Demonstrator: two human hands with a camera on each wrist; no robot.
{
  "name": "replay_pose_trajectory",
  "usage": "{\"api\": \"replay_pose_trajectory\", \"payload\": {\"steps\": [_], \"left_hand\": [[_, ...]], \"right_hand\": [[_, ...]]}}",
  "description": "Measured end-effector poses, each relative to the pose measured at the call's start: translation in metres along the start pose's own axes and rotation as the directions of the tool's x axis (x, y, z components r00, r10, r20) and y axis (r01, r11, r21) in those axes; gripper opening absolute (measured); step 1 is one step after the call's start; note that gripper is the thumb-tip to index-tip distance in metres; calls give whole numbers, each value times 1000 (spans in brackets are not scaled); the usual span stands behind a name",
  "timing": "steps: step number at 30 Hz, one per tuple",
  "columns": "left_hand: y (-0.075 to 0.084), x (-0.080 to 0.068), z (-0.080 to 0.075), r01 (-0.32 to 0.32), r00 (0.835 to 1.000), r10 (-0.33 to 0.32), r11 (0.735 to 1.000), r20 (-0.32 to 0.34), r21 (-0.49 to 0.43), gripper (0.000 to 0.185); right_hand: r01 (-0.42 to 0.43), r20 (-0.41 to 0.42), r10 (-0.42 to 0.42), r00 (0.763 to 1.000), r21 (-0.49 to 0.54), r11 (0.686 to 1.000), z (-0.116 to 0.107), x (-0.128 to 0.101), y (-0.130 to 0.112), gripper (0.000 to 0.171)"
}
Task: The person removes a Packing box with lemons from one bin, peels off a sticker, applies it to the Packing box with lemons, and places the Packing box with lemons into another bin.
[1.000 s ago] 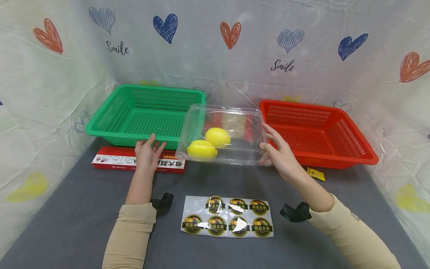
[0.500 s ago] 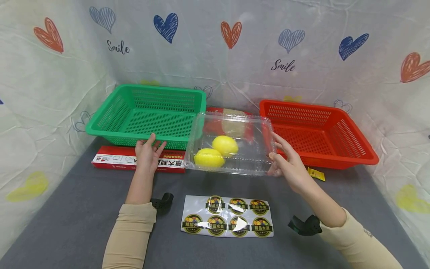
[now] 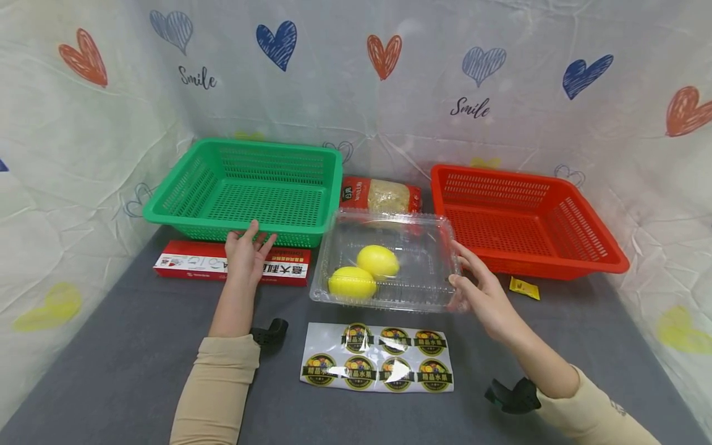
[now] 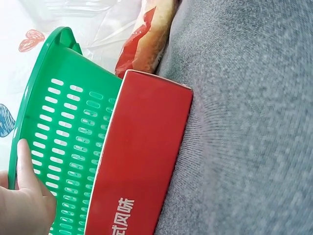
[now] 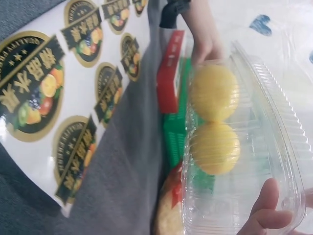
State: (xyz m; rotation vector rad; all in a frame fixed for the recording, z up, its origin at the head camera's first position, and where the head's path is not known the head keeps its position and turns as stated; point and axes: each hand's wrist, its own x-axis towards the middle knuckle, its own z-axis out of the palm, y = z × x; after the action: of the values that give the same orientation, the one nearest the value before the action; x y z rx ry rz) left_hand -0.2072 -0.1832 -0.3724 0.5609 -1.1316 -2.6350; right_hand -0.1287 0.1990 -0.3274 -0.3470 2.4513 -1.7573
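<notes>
A clear plastic clamshell box (image 3: pixel 417 269) with two lemons (image 3: pixel 378 262) inside hangs above the table in the middle of the head view. My right hand (image 3: pixel 483 295) grips its right side, thumb on the near face; the right wrist view shows that thumb against the clear wall. Inside the box, the lemons (image 5: pixel 215 148) lie against each other. My left hand (image 3: pixel 245 256) is at the front rim of a green basket (image 3: pixel 167 213), pinching it. In the left wrist view the rim passes between the fingers of the left hand (image 4: pixel 29 203).
Below the green basket lies a red and white carton (image 3: pixel 189 262). A red basket (image 3: pixel 534 267) stands at right, a small yellow packet (image 3: pixel 524 288) before it. Between the baskets lies a red bag (image 3: pixel 356 190) with pale contents. A sticker sheet (image 3: pixel 377 358) lies in front.
The right hand has brought the box with the lemons nearer and slightly right, uncovering more of the red bag behind. The left hand has stayed at the green basket.
</notes>
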Motion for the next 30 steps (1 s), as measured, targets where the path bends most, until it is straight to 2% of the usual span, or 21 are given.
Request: {"api": "replay_pose_trajectory", "payload": {"steps": [12, 20, 30], "left_hand": [[-2, 0, 1, -1, 1000, 1, 1000, -4, 14, 21], [-1, 1, -1, -1, 1000, 1, 1000, -5, 0, 21], [0, 0, -1, -12, 1000, 12, 1000, 1, 1, 21]], "right_hand": [[10, 13, -10, 1000, 31, 999, 7, -12, 15, 58], [-20, 23, 19, 1000, 40, 999, 12, -18, 17, 57], [-32, 33, 30, 999, 37, 999, 17, -17, 31, 57]]}}
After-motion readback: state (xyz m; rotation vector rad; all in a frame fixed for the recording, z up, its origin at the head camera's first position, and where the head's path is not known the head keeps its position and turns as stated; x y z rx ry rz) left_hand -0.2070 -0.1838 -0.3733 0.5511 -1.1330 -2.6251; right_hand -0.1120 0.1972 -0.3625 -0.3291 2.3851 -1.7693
